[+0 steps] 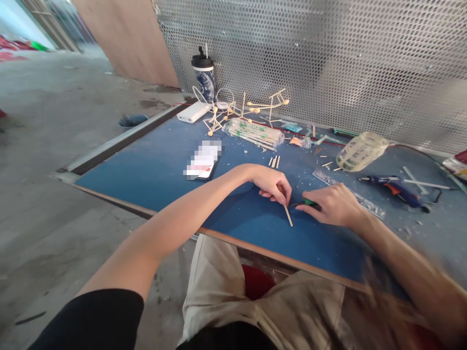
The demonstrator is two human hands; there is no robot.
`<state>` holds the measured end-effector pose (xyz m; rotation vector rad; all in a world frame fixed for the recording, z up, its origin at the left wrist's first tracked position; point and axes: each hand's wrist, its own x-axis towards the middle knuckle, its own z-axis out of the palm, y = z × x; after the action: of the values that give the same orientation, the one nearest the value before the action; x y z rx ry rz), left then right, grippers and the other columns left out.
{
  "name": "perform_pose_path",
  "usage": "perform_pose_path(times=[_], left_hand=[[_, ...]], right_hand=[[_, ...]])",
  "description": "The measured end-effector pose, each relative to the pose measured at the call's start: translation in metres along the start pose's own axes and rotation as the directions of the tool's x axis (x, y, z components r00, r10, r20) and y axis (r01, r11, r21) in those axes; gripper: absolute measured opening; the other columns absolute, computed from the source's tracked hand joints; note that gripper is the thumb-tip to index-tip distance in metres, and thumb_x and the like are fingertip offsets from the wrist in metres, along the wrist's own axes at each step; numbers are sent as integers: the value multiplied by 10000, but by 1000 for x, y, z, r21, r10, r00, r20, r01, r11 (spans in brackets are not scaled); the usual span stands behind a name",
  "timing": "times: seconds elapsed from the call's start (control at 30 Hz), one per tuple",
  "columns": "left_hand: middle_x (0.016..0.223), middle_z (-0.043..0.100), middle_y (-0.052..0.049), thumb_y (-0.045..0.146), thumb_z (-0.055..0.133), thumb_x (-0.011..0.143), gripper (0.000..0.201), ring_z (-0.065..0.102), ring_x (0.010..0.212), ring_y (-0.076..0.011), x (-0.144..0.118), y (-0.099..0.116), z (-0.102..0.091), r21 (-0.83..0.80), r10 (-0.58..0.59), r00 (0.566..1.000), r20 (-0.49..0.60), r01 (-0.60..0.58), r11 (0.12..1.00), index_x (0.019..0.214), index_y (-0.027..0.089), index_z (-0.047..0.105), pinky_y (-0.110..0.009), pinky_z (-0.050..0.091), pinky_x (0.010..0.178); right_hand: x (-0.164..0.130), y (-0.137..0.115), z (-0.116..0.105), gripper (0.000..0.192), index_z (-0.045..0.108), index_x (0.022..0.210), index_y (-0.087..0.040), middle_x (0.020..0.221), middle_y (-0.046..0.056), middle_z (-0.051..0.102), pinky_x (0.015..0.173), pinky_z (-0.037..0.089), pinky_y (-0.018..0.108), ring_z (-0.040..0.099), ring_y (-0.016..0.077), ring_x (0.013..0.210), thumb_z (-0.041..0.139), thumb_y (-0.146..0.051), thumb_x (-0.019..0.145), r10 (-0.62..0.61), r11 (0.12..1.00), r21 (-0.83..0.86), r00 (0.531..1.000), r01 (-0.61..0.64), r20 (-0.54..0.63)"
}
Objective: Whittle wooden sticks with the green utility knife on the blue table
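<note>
My left hand [273, 185] pinches a thin wooden stick [289, 216] between thumb and fingers, just above the blue tabletop. The stick's lower end points toward the table's front edge. In my right hand [333, 204] is a pair of green-handled pliers [309, 201], its dark tip at the stick by my left fingertips. Whether the jaws touch the stick I cannot tell. Several short cut sticks [274, 162] lie in a row just beyond my left hand. A clear ruler [365, 201] lies partly behind my right hand.
A glue gun [397, 190] and a plastic jar on its side [361, 151] lie at the right. Farther back are a bag of sticks [253, 132], a stick structure [272, 103], a white power bank [193, 112] and a lidded cup [204, 78]. A phone [204, 159] lies left.
</note>
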<state>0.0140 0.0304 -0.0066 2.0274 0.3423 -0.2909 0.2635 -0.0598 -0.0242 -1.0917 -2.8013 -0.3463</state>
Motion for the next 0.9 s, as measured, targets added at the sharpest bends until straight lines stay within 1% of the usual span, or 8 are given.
perform_pose_path(times=[0.17,0.27,0.4,0.53,0.67,0.73,0.8,0.9], left_hand=[[704,595,13,410,652,876,278,511,539,-91,1,0,1,24,12,1000,-8,-12,1000,1000,170,715,-224,417,488],[698,587,16,412,652,873,269,509,544,-94,1,2,1,34,-9,1000,-13,10,999,996,183,721,-216,406,476],[686,588,20,426,674,855,265,497,543,-89,2,2,1,49,-22,999,-49,24,998,982,203,739,-199,377,461],[666,594,22,437,707,822,283,476,505,-89,5,-4,1,25,-25,997,-67,27,999,972,202,755,-206,345,430],[659,595,17,441,724,802,291,481,490,-94,8,-10,0,2,-27,997,-75,27,1000,957,198,761,-211,350,418],[647,582,21,453,725,802,295,474,477,-89,8,-11,-1,-8,-28,998,-64,28,1000,952,202,763,-207,355,418],[641,569,22,467,723,805,305,469,469,-87,8,-11,-1,-14,-29,998,-56,29,1000,956,205,764,-206,356,414],[654,566,21,484,719,815,320,464,470,-84,7,-10,-1,-23,-38,998,-49,36,999,966,205,758,-206,364,411]], right_hand=[[1,2,-4,451,569,791,-228,654,-18,686,554,154,315,624,149,583,404,-562,1044,-38,999,16,998,38,41],[1,3,-4,454,558,803,-227,670,-21,696,559,148,315,626,149,583,387,-566,1050,-35,999,14,996,34,84],[1,2,-3,477,576,823,-230,670,-4,707,566,135,318,628,158,583,358,-588,1050,-16,1000,-24,992,19,126],[7,-6,-4,507,618,828,-228,656,21,710,567,131,321,617,168,553,341,-589,1052,-29,997,-75,996,36,88],[11,-11,-3,525,639,829,-220,654,39,714,560,132,329,609,171,535,340,-590,1051,-47,996,-76,997,52,64],[9,-7,0,514,640,821,-219,641,33,704,550,157,328,615,173,533,368,-593,1044,-55,997,-50,998,57,37],[5,0,4,446,656,867,-222,658,17,704,548,228,317,644,172,573,420,-558,1041,-78,997,21,997,79,-3],[-1,11,8,257,661,1123,-244,829,10,749,627,373,290,702,170,734,479,-410,1050,-127,981,132,986,141,-108]])
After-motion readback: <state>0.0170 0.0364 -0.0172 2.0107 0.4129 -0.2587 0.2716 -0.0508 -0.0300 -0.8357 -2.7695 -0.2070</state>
